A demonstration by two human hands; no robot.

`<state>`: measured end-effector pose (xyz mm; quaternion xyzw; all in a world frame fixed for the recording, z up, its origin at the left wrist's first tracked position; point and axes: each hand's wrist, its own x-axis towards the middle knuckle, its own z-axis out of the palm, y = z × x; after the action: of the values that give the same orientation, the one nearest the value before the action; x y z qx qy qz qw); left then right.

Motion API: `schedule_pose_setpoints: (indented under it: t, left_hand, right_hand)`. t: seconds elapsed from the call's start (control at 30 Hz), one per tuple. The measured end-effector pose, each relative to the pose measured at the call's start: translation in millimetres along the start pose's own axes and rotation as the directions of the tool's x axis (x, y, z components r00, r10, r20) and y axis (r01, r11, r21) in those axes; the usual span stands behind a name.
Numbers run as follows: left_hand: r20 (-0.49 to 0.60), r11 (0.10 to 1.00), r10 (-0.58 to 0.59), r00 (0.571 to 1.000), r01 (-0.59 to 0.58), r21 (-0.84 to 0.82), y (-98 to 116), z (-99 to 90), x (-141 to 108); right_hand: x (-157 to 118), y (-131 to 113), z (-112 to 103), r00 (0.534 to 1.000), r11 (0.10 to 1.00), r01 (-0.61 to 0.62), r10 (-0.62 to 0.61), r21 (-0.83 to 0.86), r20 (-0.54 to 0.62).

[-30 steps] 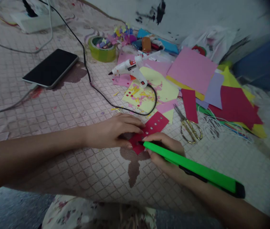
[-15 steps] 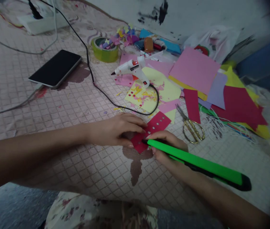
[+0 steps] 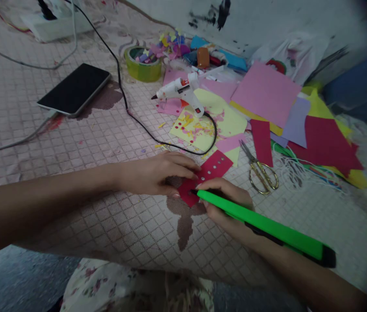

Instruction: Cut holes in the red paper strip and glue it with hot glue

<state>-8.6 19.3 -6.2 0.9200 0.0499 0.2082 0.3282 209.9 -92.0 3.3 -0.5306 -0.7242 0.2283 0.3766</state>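
A red paper strip (image 3: 217, 166) with a row of small round holes lies on the patterned tablecloth in front of me. My left hand (image 3: 157, 174) holds its left edge, thumb at the near end and fingers farther up. In my right hand (image 3: 227, 199) is a long green tool (image 3: 264, 224) with a black nose and a black end cap, gripped like a pen. Its exact kind is unclear. The black nose touches the strip near its closer end, beside a hole. My fingers partly cover the strip.
Gold-handled scissors (image 3: 261, 172) lie right of the strip. Beyond it are a white glue gun (image 3: 183, 89) with a black cord, coloured paper sheets (image 3: 266, 93), tape (image 3: 143, 71) and white string (image 3: 295, 171). A phone (image 3: 75, 89) on a cable and a power strip (image 3: 53, 28) are at left.
The green tool and my right hand have shifted slightly left, towards the strip's near end. My left hand stays on the strip.
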Motion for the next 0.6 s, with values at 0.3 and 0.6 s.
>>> schedule_pose_setpoints:
  t: [0.3, 0.6]
  left_hand:
    - [-0.018, 1.000, 0.019, 1.000, -0.019, 0.002, 0.5, 0.4, 0.2]
    - [-0.026, 0.999, 0.042, 0.999, -0.041, 0.019, -0.8, 0.3, 0.8]
  right_hand:
    - [4.9, -3.8, 1.7, 0.995, 0.996, -0.055, 0.061, 0.067, -0.077]
    - [3.2, -1.2, 1.9, 0.999, 0.998, -0.031, 0.032, 0.056, -0.009]
